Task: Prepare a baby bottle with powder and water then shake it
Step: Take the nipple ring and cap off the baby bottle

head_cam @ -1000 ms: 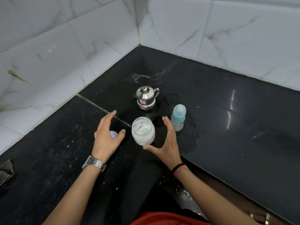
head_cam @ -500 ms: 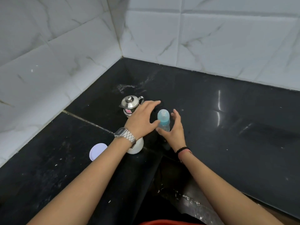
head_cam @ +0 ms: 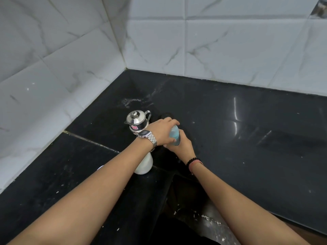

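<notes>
- Head view: black polished countertop (head_cam: 247, 138) filling a corner, speckled with white powder flecks near the front, pale smear toward the back corner.
- White marble-look wall tiles (head_cam: 212, 46) rising on the left and at the back, meeting at a grouted corner seam.
- Wide bare stretch of counter to the right; front edge cutting diagonally across the lower right.
- Steel lidded pot (head_cam: 137, 122) standing upright near the corner, just beside the left wrist.
- White powder jar (head_cam: 144, 164) upright under the left forearm, mostly hidden by it.
- Sliver of a white lid (head_cam: 100, 167) peeking out beside the forearm (barely visible).
- Baby bottle (head_cam: 174, 136) with pale blue top, between both hands near the middle of the counter.
- Left hand (head_cam: 161, 130), metal wristwatch (head_cam: 147, 137) on the wrist, fingers curled over the bottle's top.
- Right hand (head_cam: 180, 145) wrapped round the bottle's lower body.
</notes>
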